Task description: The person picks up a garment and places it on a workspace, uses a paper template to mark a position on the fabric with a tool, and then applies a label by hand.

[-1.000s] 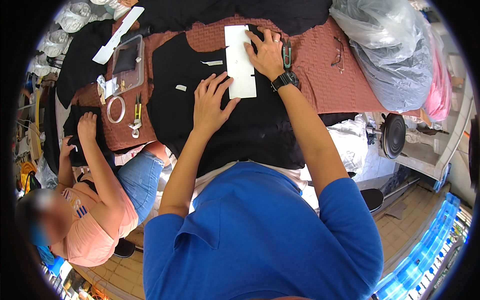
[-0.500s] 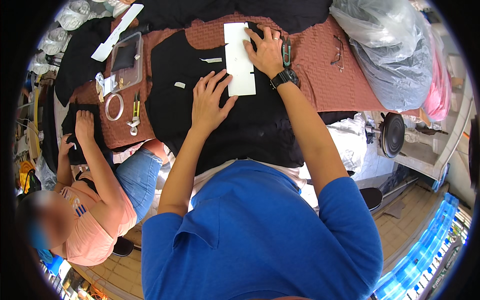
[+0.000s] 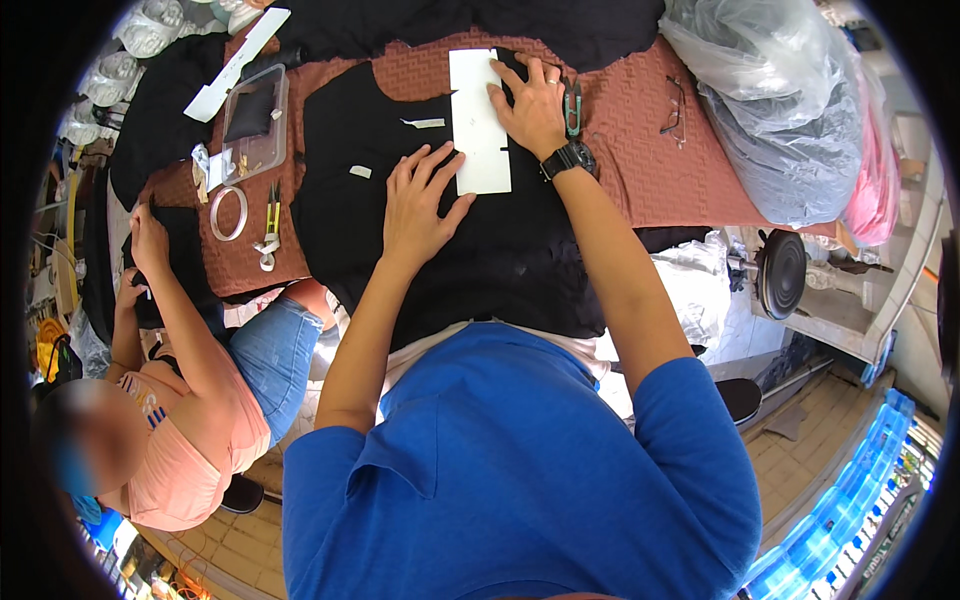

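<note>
A white rectangular card template (image 3: 481, 130) with small dark notches lies upright on black fabric (image 3: 350, 220) spread over the table. My left hand (image 3: 422, 205) rests flat, fingers spread, its fingertips at the template's lower left edge. Along the upper right edge my right hand (image 3: 531, 108) lies with fingers apart, the fingertips pressing on the card and the fabric beside it. A dark watch sits on the right wrist. Just right of that hand are green-handled thread snips (image 3: 573, 108). Two small pale paper pieces, one a strip (image 3: 424, 123), lie on the fabric left of the template.
A clear plastic box (image 3: 254, 120), a tape roll (image 3: 229, 214) and yellow-handled snips (image 3: 272, 220) lie to the left. Eyeglasses (image 3: 676, 108) and large plastic bags (image 3: 780, 110) are on the right. A co-worker (image 3: 190, 400) sits at the left, handling black fabric.
My hands and the template stay in nearly the same place. The co-worker's farther hand has moved up and to the left over the black fabric.
</note>
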`<action>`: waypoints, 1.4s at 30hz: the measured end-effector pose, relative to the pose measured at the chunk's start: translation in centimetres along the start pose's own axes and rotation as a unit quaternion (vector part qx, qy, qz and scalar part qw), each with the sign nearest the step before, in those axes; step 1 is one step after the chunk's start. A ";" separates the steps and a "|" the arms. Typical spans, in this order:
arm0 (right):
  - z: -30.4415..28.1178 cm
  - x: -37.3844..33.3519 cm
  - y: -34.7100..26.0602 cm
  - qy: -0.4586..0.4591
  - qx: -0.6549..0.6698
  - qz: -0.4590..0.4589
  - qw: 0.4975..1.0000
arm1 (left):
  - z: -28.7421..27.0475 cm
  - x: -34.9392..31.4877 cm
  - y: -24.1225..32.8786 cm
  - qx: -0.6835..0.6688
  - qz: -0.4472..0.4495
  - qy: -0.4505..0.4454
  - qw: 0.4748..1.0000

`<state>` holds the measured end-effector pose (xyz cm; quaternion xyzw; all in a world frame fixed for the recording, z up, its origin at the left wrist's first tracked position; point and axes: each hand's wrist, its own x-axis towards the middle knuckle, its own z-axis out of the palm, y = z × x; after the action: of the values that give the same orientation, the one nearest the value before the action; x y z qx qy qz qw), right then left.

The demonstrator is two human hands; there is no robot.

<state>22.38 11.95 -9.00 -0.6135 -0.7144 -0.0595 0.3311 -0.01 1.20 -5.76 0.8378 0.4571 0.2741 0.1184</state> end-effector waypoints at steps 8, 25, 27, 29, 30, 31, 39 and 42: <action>0.3 0.1 0.7 -0.033 0.012 0.016 0.999 | 0.2 -0.2 -0.1 0.002 0.002 0.000 1.000; -0.7 3.9 3.6 -0.251 -0.045 0.011 0.967 | 0.2 -0.3 0.0 0.015 0.014 0.005 1.000; -0.7 3.9 3.6 -0.250 -0.043 0.014 0.967 | 0.3 -0.4 -0.1 0.015 0.013 0.002 1.000; -1.2 4.0 2.9 -0.257 -0.041 0.018 0.965 | 0.4 -0.4 -0.2 0.017 0.014 0.002 1.000; -1.4 4.2 2.5 -0.261 -0.039 0.019 0.964 | 0.3 -0.5 -0.2 0.018 0.015 0.003 1.000; -1.4 4.2 2.7 -0.262 -0.038 0.019 0.964 | 0.3 -0.5 -0.2 0.018 0.018 0.005 1.000; -1.2 4.3 2.8 -0.259 -0.040 0.012 0.965 | 0.4 -0.5 -0.2 0.014 0.018 0.004 1.000; -1.3 4.2 2.8 -0.257 -0.050 0.010 0.965 | 0.4 -0.5 -0.2 0.017 0.016 0.002 1.000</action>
<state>25.30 15.51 -6.61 -0.6312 -0.7653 0.0680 0.1059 -0.15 0.95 -6.33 0.8465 0.4485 0.2694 0.0986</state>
